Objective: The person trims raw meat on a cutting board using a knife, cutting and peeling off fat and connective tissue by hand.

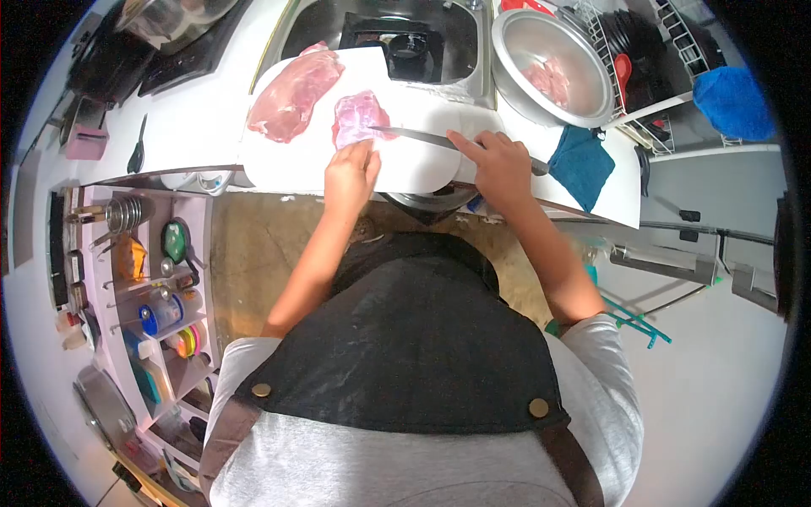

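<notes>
My right hand grips a long knife by its handle, with the index finger stretched along the top. The blade points left, and its tip rests at a smaller piece of raw meat. At the near edge of that piece, my left hand holds it with fingers pressed together. Both lie on a white cutting board. A larger slab of raw meat sits on the board's left part. To the right of the board, a metal bowl contains several cut pieces of meat.
Behind the board is a steel sink with dark items in it. A dark teal cloth hangs over the counter's front edge. Scissors lie on the left. A dish rack stands right, and pink shelves are below left.
</notes>
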### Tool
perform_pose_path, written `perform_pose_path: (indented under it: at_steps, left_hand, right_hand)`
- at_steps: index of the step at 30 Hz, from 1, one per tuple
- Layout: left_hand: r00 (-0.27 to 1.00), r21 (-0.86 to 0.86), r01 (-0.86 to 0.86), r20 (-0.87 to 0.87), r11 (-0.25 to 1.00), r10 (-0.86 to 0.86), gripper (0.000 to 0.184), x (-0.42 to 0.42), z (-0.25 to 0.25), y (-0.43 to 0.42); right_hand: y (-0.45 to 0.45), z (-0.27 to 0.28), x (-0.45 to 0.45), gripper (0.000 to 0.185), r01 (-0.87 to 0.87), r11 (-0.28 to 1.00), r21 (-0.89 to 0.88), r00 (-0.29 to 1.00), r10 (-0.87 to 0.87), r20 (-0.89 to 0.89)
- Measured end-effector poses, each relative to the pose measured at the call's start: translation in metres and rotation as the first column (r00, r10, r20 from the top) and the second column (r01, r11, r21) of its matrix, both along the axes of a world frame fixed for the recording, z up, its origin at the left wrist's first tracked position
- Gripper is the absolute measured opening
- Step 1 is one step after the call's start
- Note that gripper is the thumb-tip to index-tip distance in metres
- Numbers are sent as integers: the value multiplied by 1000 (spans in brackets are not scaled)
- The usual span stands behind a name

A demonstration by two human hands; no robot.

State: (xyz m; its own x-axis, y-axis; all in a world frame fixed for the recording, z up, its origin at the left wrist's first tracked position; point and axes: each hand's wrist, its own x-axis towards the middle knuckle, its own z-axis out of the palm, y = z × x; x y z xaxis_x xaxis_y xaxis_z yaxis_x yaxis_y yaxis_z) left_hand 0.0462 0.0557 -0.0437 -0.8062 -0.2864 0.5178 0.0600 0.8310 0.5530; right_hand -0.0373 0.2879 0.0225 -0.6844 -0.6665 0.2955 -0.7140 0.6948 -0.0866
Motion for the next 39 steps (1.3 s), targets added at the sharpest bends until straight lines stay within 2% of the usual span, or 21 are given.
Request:
perform_pose_path:
  at_steps: [5, 7, 9, 13, 15, 20, 23, 28, 31, 34, 38, 39]
  left_hand:
    - [998, -112, -47, -35, 993, 43, 23, -11, 18, -10]
    - [1000, -127, -12, 23, 992, 15, 24, -12, 10, -21]
    - [994, -210, 107, 41, 972, -101, 21, -16, 6, -28]
    - [988, -260, 156, 28, 953, -154, 14, -25, 5, -31]
    - [991, -318, 108, 112, 942, -76, 9, -30, 8, -31]
    - [995, -371, 97, 60, 924, -80, 8, -32, 1, -31]
    - [997, -317, 68, 48, 946, -56, 8, -25, 1, -26]
    - [996, -81, -12, 90, 997, 20, 10, -8, 6, -20]
    - [999, -71, -37, 35, 997, 40, 10, -6, -2, -21]
    - [994, -56, -55, 86, 997, 60, 10, -4, 1, -21]
    - [1000, 16, -24, -2, 1000, 25, 10, 0, 5, -29]
    - [997, 122, -68, -20, 990, 71, 10, 3, 9, -30]
  right_hand:
    - [1, -6, 3, 52, 57, 998, 15, 995, -58, 85]
    - [0, -10, 5, 52, 76, 997, -10, 991, -75, 112]
    - [0, -12, 7, 52, 103, 993, -51, 984, -94, 152]
    - [1, -19, 10, 51, 135, 989, -64, 974, -120, 193]
    - [2, -18, 7, 50, 129, 988, -87, 971, -108, 214]
    - [-4, -6, -5, 50, 116, 991, -63, 974, -101, 202]
    - [-7, -5, -8, 48, 92, 991, -93, 970, -68, 233]
    - [-16, -6, -4, 47, 94, 993, -74, 953, -68, 295]
    - [-20, -15, -1, 48, 58, 997, -49, 956, -41, 291]
    - [-24, -22, -3, 48, 23, 997, -76, 971, -4, 240]
    - [-20, -19, -10, 43, 84, 994, -72, 969, -65, 238]
    - [-16, -17, -12, 44, 127, 989, -81, 961, -102, 258]
